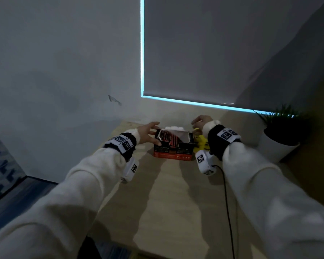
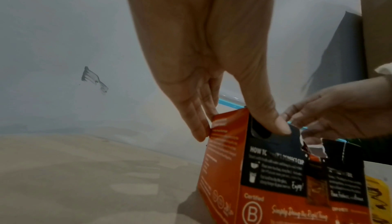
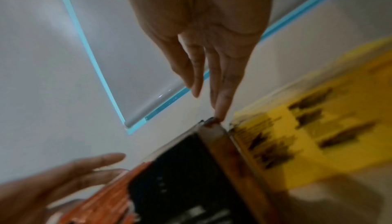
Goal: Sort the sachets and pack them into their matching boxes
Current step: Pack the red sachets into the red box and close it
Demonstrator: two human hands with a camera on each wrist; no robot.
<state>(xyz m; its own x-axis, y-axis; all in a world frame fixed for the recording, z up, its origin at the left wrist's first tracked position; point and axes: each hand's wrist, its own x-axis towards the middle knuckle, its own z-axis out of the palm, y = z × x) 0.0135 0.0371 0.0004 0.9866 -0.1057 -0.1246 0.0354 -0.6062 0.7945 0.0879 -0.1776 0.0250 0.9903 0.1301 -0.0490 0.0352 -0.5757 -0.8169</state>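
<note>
1. Task status: The orange box point(image 1: 173, 146) stands on the desk point(image 1: 176, 193) at its far edge, top open, with a row of orange-and-black striped sachets point(image 1: 166, 138) standing upright inside. On this evidence the orange sort appears largely packed.

2. The yellow box point(image 1: 200, 143) sits just beside the orange box, on its right. Its contents are hidden behind the right wrist, so its fill level cannot be determined. Closing the boxes appears to be left.

3. No loose sachets are visible on the near desk. Something white point(image 1: 176, 127) shows behind the orange box; it is too small to identify.

4. Left hand point(image 1: 148, 134): fingers spread. In the left wrist view the thumb presses the black top flap point(image 2: 273, 132) of the orange box and the fingertips point(image 2: 200, 135) touch its left side panel. Judgement: the hand steadies the box.

5. Right hand point(image 1: 201, 122): fingers straight and close together. In the right wrist view one fingertip point(image 3: 219, 116) touches the far top corner of the orange box. Whether a sachet is pinched cannot be told.

6. Legible text on the orange box: "HOW TO", "CUP", "Enjoy!", "Certified" above a circled "B", and a script line beginning "Simply Doing". No brand name is readable.

7. The yellow box shows dark marks, blurred and unreadable.
</note>
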